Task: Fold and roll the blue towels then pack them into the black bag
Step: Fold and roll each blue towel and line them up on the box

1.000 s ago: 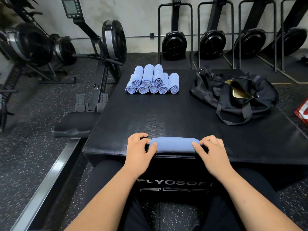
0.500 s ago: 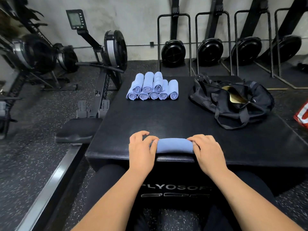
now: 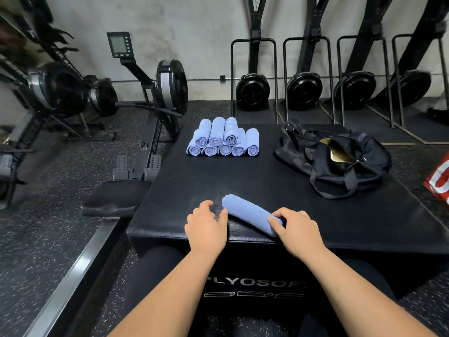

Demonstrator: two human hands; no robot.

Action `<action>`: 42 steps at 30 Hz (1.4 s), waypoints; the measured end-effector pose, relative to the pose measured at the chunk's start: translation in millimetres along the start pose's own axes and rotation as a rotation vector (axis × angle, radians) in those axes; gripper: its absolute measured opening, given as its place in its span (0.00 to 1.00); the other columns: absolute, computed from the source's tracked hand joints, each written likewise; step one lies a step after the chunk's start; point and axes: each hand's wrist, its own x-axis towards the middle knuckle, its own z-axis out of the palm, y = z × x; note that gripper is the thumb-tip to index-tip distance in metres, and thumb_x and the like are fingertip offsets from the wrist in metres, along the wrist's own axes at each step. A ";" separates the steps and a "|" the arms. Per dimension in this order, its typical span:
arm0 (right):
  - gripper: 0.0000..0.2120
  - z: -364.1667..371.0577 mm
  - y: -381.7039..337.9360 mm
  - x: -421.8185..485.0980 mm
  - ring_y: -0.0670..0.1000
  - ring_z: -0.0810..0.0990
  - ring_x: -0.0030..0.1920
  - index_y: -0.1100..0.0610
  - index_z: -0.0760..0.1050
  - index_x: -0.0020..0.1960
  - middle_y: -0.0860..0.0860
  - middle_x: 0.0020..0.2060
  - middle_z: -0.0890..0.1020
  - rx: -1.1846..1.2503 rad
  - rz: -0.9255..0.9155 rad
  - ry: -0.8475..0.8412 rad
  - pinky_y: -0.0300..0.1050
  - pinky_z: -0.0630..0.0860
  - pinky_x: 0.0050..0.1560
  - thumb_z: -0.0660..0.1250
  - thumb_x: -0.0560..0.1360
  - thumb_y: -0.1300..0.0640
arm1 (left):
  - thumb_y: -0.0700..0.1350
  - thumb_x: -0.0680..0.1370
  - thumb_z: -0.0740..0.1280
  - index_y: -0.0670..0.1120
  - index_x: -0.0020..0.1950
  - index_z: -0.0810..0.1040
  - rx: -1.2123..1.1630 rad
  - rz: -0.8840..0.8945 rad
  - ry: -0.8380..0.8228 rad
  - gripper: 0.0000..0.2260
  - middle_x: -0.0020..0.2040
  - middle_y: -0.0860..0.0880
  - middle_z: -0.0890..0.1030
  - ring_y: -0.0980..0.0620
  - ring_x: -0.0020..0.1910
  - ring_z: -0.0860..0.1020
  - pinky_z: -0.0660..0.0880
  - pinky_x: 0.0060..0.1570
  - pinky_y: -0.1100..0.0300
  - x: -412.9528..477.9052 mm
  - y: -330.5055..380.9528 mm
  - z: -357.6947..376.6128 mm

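Observation:
A rolled blue towel [image 3: 247, 212] lies at an angle near the front edge of the black plyo box [image 3: 267, 186]. My right hand [image 3: 297, 227] grips the roll's near right end, fingers curled round it. My left hand [image 3: 206, 224] rests on the box just left of the roll, fingers loosely curled, its thumb close to the roll's far end and holding nothing. A stack of several rolled blue towels [image 3: 223, 139] sits at the box's far side. The black bag [image 3: 340, 156] lies at the far right of the box, unzipped, with a gold lining showing.
Rowing machines [image 3: 155, 93] stand on the speckled floor to the left and upright along the back wall. A black pad [image 3: 114, 198] lies left of the box. A red and white object [image 3: 439, 183] shows at the right edge.
The roll has swung from lying crosswise to a diagonal, its left end further from me. My left hand has let go of it; my right hand keeps its hold.

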 end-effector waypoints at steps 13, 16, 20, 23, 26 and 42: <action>0.11 13.5 -40.3 -20.4 0.48 0.77 0.52 0.45 0.75 0.48 0.40 0.39 0.82 0.044 0.029 -0.024 0.50 0.70 0.58 0.64 0.79 0.38 | 0.58 0.77 0.73 0.45 0.69 0.74 -0.303 -0.121 -0.359 0.26 0.45 0.56 0.84 0.53 0.52 0.82 0.78 0.57 0.53 -7.3 30.8 4.3; 0.10 12.3 -40.6 -24.6 0.48 0.74 0.54 0.44 0.75 0.51 0.39 0.40 0.82 0.050 0.021 -0.056 0.50 0.68 0.60 0.63 0.81 0.38 | 0.57 0.74 0.75 0.49 0.59 0.76 -0.312 -0.163 -0.368 0.20 0.50 0.55 0.84 0.53 0.51 0.83 0.80 0.57 0.52 -8.2 37.1 0.3; 0.10 8.9 -38.3 -28.3 0.48 0.72 0.56 0.42 0.74 0.51 0.38 0.44 0.81 0.082 -0.011 -0.095 0.49 0.66 0.59 0.64 0.81 0.37 | 0.56 0.71 0.77 0.54 0.59 0.74 -0.382 -0.162 -0.367 0.21 0.52 0.56 0.84 0.54 0.51 0.84 0.81 0.57 0.50 -13.3 39.5 -0.5; 0.11 4.2 -37.4 -27.8 0.48 0.70 0.58 0.42 0.73 0.50 0.39 0.49 0.77 0.087 -0.021 -0.101 0.51 0.68 0.60 0.66 0.78 0.35 | 0.49 0.71 0.77 0.56 0.62 0.72 -0.509 -0.214 -0.364 0.23 0.51 0.55 0.85 0.54 0.50 0.85 0.83 0.53 0.53 -14.6 41.9 -0.9; 0.15 -1.7 -36.4 -26.4 0.46 0.71 0.60 0.41 0.71 0.52 0.38 0.53 0.77 0.216 -0.034 -0.109 0.50 0.71 0.61 0.70 0.75 0.33 | 0.46 0.71 0.76 0.56 0.66 0.72 -0.687 -0.302 -0.392 0.26 0.50 0.51 0.87 0.52 0.47 0.87 0.84 0.47 0.54 -11.6 44.8 -1.5; 0.26 -40.2 -61.9 20.9 0.42 0.83 0.42 0.36 0.67 0.77 0.43 0.39 0.85 0.839 -0.148 -0.278 0.39 0.78 0.51 0.67 0.84 0.56 | 0.48 0.75 0.80 0.53 0.69 0.73 -0.903 -0.173 -0.430 0.26 0.50 0.48 0.88 0.48 0.47 0.88 0.83 0.58 0.46 37.9 67.9 -19.7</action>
